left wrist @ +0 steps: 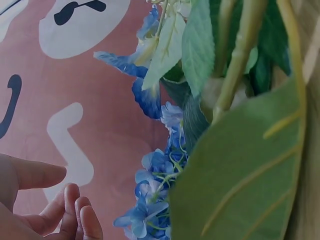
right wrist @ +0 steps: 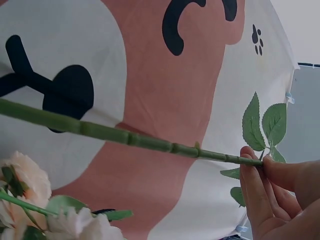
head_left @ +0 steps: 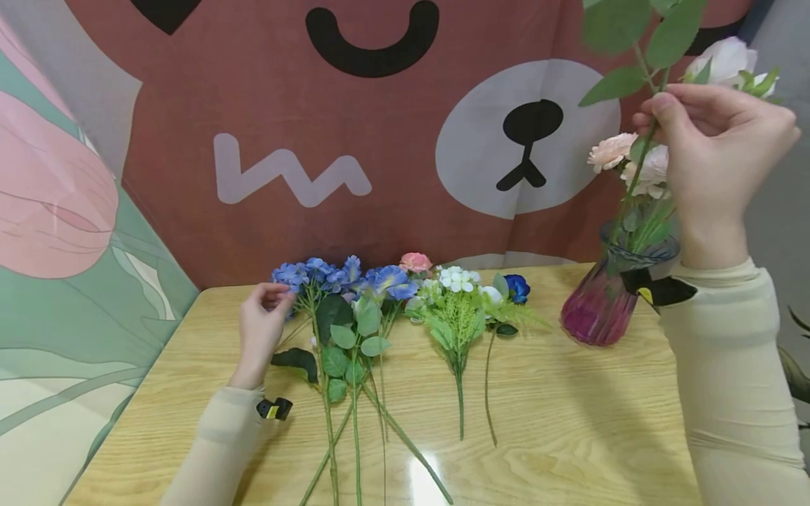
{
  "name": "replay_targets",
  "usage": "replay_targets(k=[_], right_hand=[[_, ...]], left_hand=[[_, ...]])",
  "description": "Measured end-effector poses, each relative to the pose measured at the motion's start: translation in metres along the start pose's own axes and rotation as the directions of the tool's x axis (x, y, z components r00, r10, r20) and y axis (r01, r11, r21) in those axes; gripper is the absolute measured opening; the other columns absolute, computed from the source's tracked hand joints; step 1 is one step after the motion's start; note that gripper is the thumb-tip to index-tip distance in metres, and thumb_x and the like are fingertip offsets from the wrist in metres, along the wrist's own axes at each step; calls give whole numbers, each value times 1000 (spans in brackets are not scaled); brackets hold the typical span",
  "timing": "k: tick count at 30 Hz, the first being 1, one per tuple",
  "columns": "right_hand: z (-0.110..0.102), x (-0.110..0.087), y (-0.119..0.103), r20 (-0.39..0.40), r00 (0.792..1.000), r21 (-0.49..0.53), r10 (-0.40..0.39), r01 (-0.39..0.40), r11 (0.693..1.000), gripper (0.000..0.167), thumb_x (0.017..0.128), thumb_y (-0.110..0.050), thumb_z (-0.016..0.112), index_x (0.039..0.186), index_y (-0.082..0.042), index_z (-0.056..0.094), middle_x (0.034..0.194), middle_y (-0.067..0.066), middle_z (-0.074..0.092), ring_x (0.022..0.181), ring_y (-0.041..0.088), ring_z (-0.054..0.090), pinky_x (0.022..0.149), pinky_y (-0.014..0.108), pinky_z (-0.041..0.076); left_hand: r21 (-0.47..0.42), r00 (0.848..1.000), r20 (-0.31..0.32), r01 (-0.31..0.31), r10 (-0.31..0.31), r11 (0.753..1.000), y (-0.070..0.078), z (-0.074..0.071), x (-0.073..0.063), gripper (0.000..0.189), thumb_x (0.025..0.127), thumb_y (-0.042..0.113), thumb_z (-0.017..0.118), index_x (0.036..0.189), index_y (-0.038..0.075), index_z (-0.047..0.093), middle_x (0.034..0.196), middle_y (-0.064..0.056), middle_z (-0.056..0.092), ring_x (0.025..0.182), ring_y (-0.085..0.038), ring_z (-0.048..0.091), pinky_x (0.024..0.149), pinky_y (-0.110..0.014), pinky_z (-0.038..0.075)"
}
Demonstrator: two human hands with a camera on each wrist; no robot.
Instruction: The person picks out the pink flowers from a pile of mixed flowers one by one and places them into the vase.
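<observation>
One green stem [right wrist: 150, 143] is pinched by my right hand [head_left: 728, 140] above the vase [head_left: 598, 309]; whether its end is inside, I can't tell. I'd lower it gently past the peach blooms [head_left: 612, 152]. My left hand [head_left: 262, 334] hangs loosely curled, holding nothing.

Pinches a leafy, jointed green stem [right wrist: 150, 143] in the right hand [head_left: 728, 151], slanting down toward a pink-purple vase [head_left: 598, 310] holding pale flowers [head_left: 612, 152]; near the left hand [head_left: 261, 330], has blue blossoms [head_left: 325, 274] lying on the tabletop [head_left: 544, 400].
</observation>
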State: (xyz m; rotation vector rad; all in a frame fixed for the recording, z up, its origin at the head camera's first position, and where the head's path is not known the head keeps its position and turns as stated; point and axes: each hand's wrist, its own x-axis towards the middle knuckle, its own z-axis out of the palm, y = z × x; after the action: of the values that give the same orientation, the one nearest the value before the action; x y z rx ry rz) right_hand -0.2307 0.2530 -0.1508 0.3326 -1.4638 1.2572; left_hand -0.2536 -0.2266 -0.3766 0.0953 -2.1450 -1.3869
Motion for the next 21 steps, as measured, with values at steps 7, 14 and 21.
replay_targets(k=[7,14,21], right_hand=[[-2,8,-7,-6,1000,54,-14,14,998,14,81,-6,71,86,7,72,74,3,72,62,10,68,64,16,54],[-3,17,-21,-27,995,111,97,-94,989,10,82,-6,70,88,2,72,75,3,72,65,9,68,68,14,53],[-9,26,-22,-20,990,78,140,-138,987,15,85,-11,68,96,-1,70,83,2,72,73,10,68,73,14,52]], left_hand=[[31,1000,2,20,-20,999,-6,-8,0,18,86,12,67,101,2,68,82,-1,62,71,-5,53,64,-14,41],[63,1000,-18,12,-10,998,-13,-16,-2,18,85,11,68,100,0,68,85,-8,65,72,-8,54,63,-13,41],[109,998,3,55,-55,993,-19,-26,-6,19,88,14,65,103,2,67,90,-8,63,75,-6,53,64,-14,42]])
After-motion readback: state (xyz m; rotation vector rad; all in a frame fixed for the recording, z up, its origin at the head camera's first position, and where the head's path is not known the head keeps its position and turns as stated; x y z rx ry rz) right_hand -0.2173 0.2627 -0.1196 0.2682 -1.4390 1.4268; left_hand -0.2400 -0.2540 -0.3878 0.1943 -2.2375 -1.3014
